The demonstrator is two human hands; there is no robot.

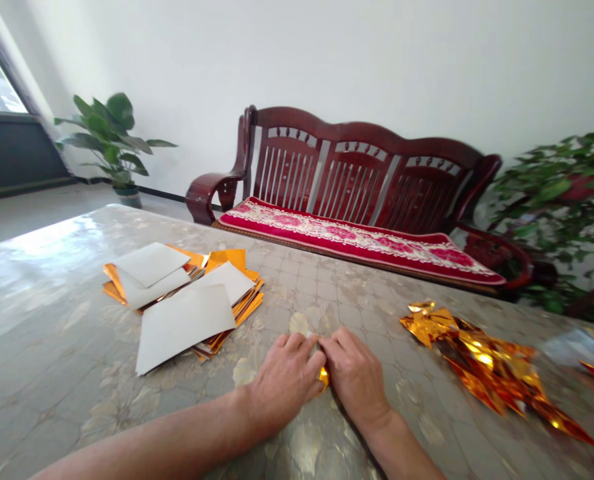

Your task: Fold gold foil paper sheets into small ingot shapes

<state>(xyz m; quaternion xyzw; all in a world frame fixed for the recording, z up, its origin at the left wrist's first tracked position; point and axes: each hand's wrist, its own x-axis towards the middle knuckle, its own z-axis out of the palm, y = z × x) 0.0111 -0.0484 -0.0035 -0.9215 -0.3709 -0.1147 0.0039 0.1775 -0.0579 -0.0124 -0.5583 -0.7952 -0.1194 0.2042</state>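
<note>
1. Glinting gold foil [323, 378] sits right of a white-topped, flat paper stack [189, 320]; crinkled, pointed foil pieces [484, 359] lie farther right of it.
2. Left hand [287, 373] and right hand [354, 370] curl closed, gripping the gold foil between them.

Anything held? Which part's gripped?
A gold foil piece, between the left hand and right hand; they hide exactly which part is gripped.
</note>
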